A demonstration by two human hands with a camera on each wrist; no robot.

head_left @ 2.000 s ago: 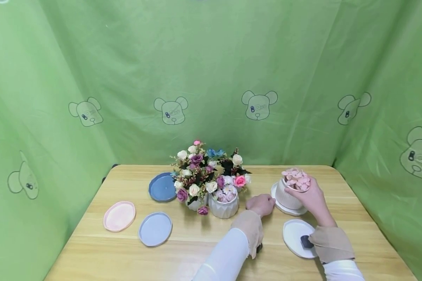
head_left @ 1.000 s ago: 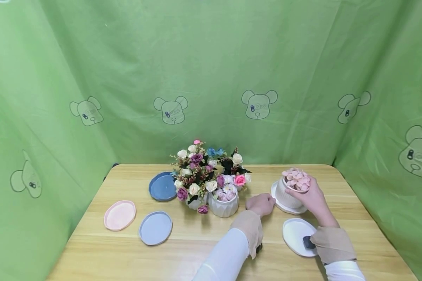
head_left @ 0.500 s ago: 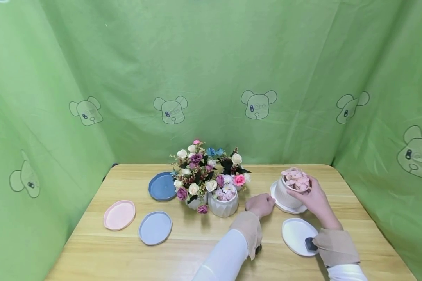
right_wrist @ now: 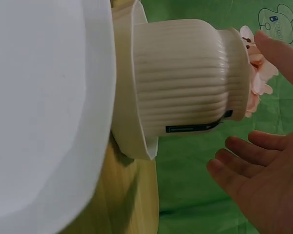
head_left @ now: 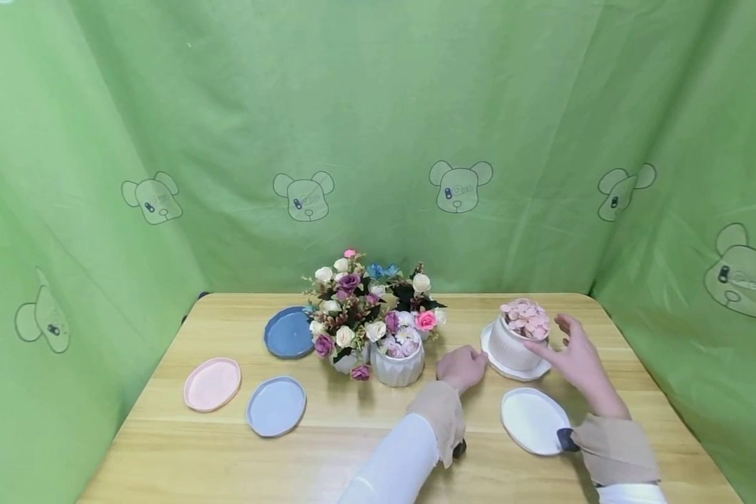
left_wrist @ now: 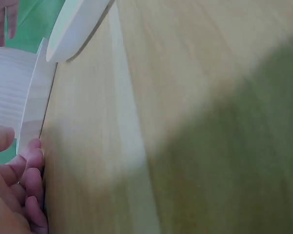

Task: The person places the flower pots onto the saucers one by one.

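A white ribbed flowerpot (head_left: 518, 351) with pink flowers (head_left: 526, 318) stands upright on a white saucer (head_left: 521, 374) at the table's right. My left hand (head_left: 462, 368) is at the saucer's left edge; in the left wrist view its curled fingers (left_wrist: 33, 183) and thumb pinch the saucer's rim (left_wrist: 35, 105). Beside the pot, my right hand (head_left: 578, 360) is spread, thumb near the rim and fingers apart from it. The right wrist view shows a gap between those fingers (right_wrist: 244, 158) and the pot (right_wrist: 183, 78), which bears a dark label.
Another white saucer (head_left: 532, 421) lies in front, partly under my right wrist. Several flowerpots with mixed flowers (head_left: 346, 318) cluster mid-table, one white faceted pot (head_left: 398, 367) frontmost. Blue (head_left: 288, 333), pale blue-grey saucer (head_left: 276, 407) and pink saucer (head_left: 212, 384) lie left.
My right hand has let go of the flowerpot and moved a little to the right, its fingers spreading. The pot now sits more upright on the saucer. The left hand stays at the saucer's edge.
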